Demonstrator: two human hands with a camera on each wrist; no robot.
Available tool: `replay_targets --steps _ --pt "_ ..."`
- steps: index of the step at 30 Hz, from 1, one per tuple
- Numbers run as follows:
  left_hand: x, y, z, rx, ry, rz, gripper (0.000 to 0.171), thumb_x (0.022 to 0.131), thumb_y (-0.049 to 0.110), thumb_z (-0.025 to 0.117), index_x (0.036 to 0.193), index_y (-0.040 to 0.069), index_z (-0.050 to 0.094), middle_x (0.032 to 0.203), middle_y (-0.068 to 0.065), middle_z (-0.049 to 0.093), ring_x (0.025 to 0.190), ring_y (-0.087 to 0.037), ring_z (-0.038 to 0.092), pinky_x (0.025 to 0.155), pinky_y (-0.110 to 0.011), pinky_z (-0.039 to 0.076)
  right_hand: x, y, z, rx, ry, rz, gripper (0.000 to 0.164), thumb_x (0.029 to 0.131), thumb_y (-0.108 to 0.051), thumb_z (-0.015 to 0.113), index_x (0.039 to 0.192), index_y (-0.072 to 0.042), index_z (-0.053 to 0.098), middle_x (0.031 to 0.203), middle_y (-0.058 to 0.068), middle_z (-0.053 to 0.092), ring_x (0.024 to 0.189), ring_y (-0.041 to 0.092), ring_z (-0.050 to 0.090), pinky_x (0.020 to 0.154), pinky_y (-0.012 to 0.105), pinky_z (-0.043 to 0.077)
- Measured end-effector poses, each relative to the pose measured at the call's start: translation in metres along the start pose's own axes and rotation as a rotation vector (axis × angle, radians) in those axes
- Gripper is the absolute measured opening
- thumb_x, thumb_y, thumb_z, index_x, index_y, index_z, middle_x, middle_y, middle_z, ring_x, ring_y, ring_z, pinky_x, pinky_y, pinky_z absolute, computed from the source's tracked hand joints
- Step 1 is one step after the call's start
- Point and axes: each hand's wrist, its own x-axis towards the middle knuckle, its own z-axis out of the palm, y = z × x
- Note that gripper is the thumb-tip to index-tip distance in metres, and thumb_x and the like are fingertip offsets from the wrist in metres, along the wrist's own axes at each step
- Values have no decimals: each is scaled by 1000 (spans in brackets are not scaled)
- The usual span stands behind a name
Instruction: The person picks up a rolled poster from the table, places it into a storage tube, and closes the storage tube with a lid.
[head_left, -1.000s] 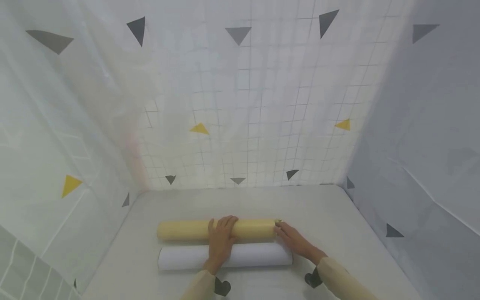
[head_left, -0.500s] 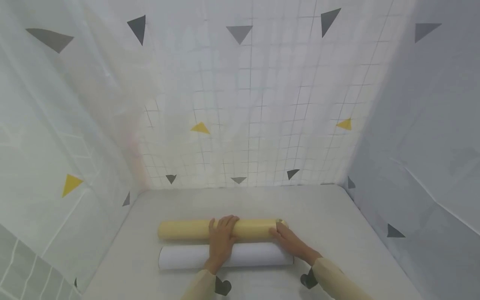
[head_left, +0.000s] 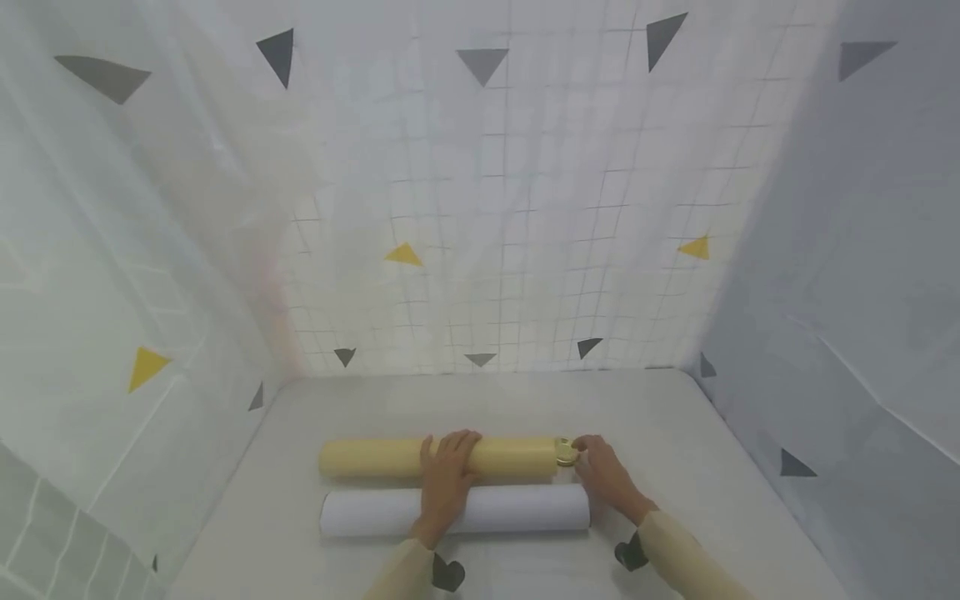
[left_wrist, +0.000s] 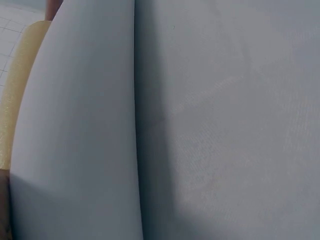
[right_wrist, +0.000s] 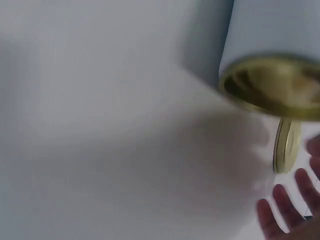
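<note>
A yellow tube [head_left: 367, 458] lies crosswise on the white-covered table. My left hand [head_left: 447, 479] holds it near the middle, fingers over the top and thumb on the near side. At its right end is a gold disc [head_left: 566, 452], seen almost edge-on in the right wrist view [right_wrist: 287, 147]; whether it still sits on the tube I cannot tell. Just right of that disc is my right hand [head_left: 609, 479], fingers spread and holding nothing. A white tube [head_left: 517, 509] lies parallel on the near side, under my left wrist. The right wrist view shows its gold-rimmed end [right_wrist: 270, 87].
A pale cloth or sheet covers the table [head_left: 675, 417]. Translucent plastic sheeting with grey and yellow triangles forms walls at the back [head_left: 525, 275], left [head_left: 202, 292] and right [head_left: 840, 275]. Grey-green tiling shows at the lower left [head_left: 45, 533].
My right hand first slides slightly left along the yellow tube's end, then moves right off it, leaving the gold disc exposed. My left hand and both tubes stay nearly in place.
</note>
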Motion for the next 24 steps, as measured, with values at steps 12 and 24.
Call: replay_targets --steps 12,24 --pt "-2 -1 2 -2 -12 5 70 68 17 91 132 25 63 136 3 67 130 -23 60 118 -67 31 10 5 -3 -43 -132 -75 66 91 -22 74 151 -14 48 151 11 56 141 47 44 112 75 34" --pt "-1 2 -2 21 -51 -16 69 71 18 90 134 25 61 138 3 66 132 -22 59 120 -65 30 10 0 -2 -237 -78 -162 63 90 -29 76 148 -18 54 143 11 59 125 36 55 96 68 47"
